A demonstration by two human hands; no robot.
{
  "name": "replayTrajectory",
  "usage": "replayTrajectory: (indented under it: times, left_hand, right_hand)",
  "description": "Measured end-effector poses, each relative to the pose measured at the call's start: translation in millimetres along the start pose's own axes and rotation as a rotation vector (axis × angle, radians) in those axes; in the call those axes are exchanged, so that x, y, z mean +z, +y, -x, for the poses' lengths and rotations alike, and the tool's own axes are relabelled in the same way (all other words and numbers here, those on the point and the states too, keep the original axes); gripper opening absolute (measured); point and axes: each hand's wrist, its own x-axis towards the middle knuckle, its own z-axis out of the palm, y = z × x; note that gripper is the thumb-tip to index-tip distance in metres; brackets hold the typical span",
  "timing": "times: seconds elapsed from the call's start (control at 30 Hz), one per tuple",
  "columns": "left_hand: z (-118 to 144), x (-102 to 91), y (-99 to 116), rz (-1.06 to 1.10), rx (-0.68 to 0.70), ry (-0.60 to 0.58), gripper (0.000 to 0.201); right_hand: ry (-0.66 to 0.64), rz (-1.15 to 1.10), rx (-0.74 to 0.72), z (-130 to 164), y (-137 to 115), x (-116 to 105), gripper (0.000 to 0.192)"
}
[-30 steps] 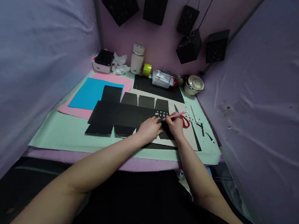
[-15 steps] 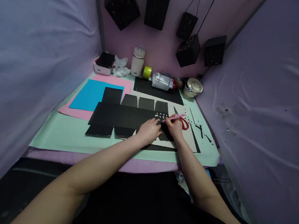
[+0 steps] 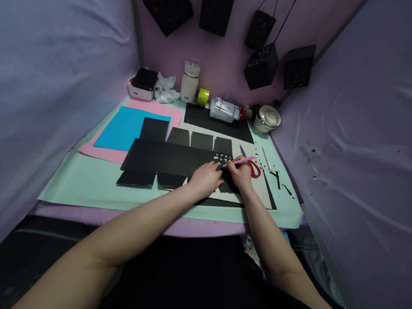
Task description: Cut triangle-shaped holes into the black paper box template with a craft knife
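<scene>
A sheet of black card (image 3: 169, 157), cut into a box net with flaps, lies flat on the table. Small angular openings (image 3: 222, 157) pierce its right end, with pale board showing through. My left hand (image 3: 205, 179) rests flat on the card just below these openings, fingers spread. In my right hand (image 3: 241, 174) is a slim pink craft knife (image 3: 243, 161), gripped like a pen, its tip down at the card beside my left fingertips. Red-handled scissors (image 3: 255, 169) lie just past my right hand, partly hidden by it.
Black scraps (image 3: 279, 179) and a white pen-like tool (image 3: 266, 158) lie to the right. Blue paper (image 3: 118, 127) and pink paper (image 3: 94, 150) are on the left. Along the back stand a white bottle (image 3: 189, 83), yellow tape (image 3: 202, 98) and a lidded bowl (image 3: 267, 119). Black boxes (image 3: 261, 65) hang above.
The whole view has shifted very slightly. Both hands and the craft knife stay in nearly the same place on the card.
</scene>
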Motion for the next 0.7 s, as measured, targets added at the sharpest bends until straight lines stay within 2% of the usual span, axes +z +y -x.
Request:
replayTrajectory:
  times: [0.7]
  left_hand:
    - [0.4,0.3,0.2,0.021,-0.007,0.013,0.035]
  right_hand:
    - [-0.026,-0.026,-0.003,-0.5,2.9,0.9,0.02]
